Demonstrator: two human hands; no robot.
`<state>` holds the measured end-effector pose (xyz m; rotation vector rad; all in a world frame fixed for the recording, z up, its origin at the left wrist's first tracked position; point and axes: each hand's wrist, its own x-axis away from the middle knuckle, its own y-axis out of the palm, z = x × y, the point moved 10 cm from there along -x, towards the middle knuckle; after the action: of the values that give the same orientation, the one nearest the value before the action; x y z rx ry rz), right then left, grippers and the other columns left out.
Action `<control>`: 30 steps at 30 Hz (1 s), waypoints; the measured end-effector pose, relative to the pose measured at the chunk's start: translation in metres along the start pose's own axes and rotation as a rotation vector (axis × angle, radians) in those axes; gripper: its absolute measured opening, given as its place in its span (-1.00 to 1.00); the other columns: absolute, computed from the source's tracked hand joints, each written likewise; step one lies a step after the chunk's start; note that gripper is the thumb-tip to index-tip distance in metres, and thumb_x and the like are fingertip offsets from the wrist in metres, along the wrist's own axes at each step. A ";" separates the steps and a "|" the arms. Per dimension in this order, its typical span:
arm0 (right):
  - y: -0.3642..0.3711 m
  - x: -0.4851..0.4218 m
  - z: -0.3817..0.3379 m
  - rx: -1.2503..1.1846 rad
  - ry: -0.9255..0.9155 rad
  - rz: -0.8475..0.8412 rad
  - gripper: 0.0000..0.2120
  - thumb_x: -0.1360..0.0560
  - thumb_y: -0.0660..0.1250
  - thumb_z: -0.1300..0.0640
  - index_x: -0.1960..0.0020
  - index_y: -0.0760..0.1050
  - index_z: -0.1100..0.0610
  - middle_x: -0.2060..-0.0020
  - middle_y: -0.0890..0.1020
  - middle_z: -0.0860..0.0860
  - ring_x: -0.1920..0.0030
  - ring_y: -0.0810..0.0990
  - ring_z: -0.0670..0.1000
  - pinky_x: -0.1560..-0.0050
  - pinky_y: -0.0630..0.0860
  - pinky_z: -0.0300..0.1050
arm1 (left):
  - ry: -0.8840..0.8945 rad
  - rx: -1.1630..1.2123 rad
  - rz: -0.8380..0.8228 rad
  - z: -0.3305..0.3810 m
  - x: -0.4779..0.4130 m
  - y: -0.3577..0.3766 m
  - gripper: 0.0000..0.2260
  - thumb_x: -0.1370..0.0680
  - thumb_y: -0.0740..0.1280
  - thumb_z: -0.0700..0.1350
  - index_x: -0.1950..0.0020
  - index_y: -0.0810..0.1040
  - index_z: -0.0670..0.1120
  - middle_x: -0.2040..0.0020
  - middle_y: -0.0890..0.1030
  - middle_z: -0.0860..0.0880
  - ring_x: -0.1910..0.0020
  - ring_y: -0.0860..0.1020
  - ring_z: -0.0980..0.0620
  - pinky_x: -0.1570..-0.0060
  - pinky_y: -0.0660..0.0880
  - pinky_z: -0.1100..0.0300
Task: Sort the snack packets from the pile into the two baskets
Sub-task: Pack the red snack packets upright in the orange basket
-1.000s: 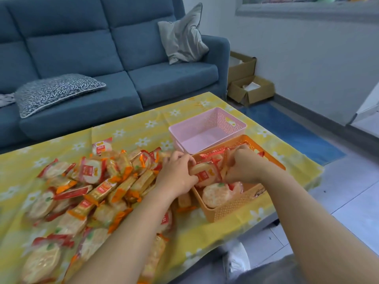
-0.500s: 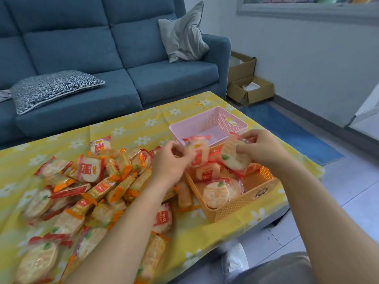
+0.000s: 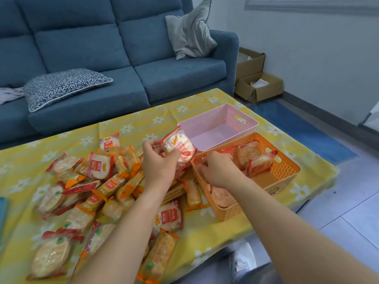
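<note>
Low table [image 3: 205, 232] under a yellow cloth with white flowers, blue sofa [image 3: 82, 48] behind at 12 o'clock.

Left hand [image 3: 160, 162] above the middle of the table, thumb and fingers curled round one round white packet [image 3: 180, 148] with red print. Packet held nearly upright at 1 o'clock of the hand, close to the near left corner of the pink basket [image 3: 225, 119].

Right hand [image 3: 217, 171] at 3 o'clock of the left one, reaching into the near left end of the orange basket [image 3: 287, 181], fingers bent down among the packets there. Not possible to tell whether pinching one or only touching.

Several round cracker packets [image 3: 252, 158] with red ends leaning together in the orange basket. Pink basket just beside it at 11 o'clock.

Pile [image 3: 98, 181] of round and long packets at 8 o'clock of the left hand, spread to the near table edge.

Cardboard boxes [image 3: 258, 87] on the floor at 1 o'clock.
</note>
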<state>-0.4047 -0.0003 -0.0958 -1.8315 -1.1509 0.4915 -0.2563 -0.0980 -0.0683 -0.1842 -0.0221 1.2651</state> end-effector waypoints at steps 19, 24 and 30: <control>-0.066 0.007 0.072 0.380 0.078 0.226 -0.61 -0.49 0.35 0.17 -0.24 0.59 -0.17 -0.17 0.57 -0.03 -0.22 0.50 0.12 -0.07 0.54 0.07 | 0.241 -0.281 -0.144 0.046 0.016 0.049 -0.61 -0.47 0.51 -0.03 -0.26 0.53 0.05 -0.15 0.60 0.10 -0.07 0.58 0.12 0.11 0.50 0.38; -0.075 0.010 0.090 0.311 0.114 0.228 -0.68 -0.46 0.30 0.12 -0.13 0.66 -0.14 -0.04 0.56 -0.01 -0.11 0.53 0.13 0.01 0.56 0.00 | 0.387 -0.614 -0.197 0.052 0.023 0.083 -0.61 -0.48 0.47 0.05 -0.28 0.55 0.01 -0.12 0.59 0.04 -0.08 0.55 0.02 0.03 0.39 0.28; -0.084 0.008 0.090 0.188 0.107 0.235 -0.75 -0.45 0.30 0.12 -0.01 0.68 -0.10 0.08 0.62 -0.07 0.08 0.57 0.06 0.17 0.64 0.03 | 0.446 -0.995 -0.188 0.052 0.031 0.104 -0.66 -0.48 0.41 0.09 -0.14 0.47 -0.05 -0.04 0.54 -0.02 -0.01 0.57 -0.11 0.19 0.37 0.13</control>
<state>-0.5075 0.0642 -0.0710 -1.8131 -0.7942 0.6069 -0.3516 -0.0317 -0.0357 -1.2854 -0.2797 0.9089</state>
